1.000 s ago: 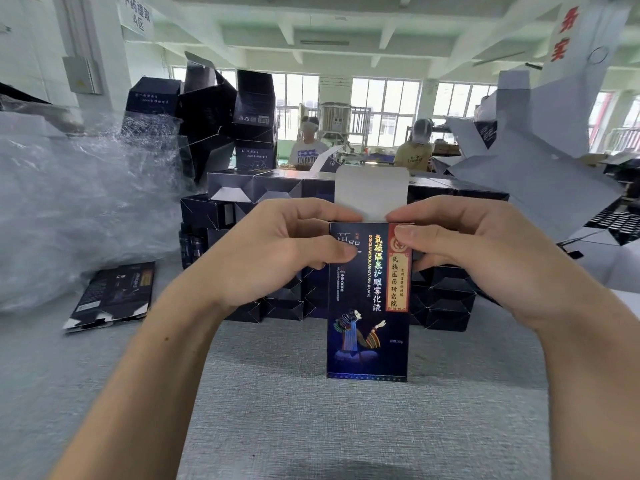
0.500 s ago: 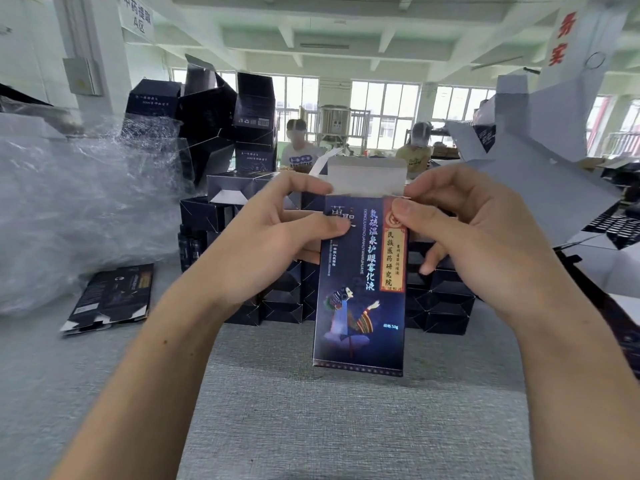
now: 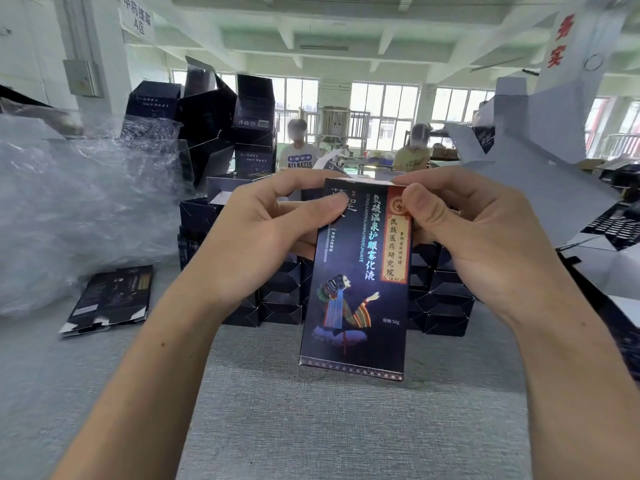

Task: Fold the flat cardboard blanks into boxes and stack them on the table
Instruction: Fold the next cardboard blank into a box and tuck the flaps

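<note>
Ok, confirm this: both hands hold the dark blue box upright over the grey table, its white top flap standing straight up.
Not quite. The head view shows the white top flap folded down flat, not standing. The rest holds: left hand and right hand grip the dark blue box upright over the grey table.

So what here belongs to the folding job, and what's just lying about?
Job: dark blue printed cardboard box, gripped by left hand and right hand; stack of dark folded boxes behind it; flat dark cardboard blank.
Lying about: crumpled clear plastic wrap.
</note>
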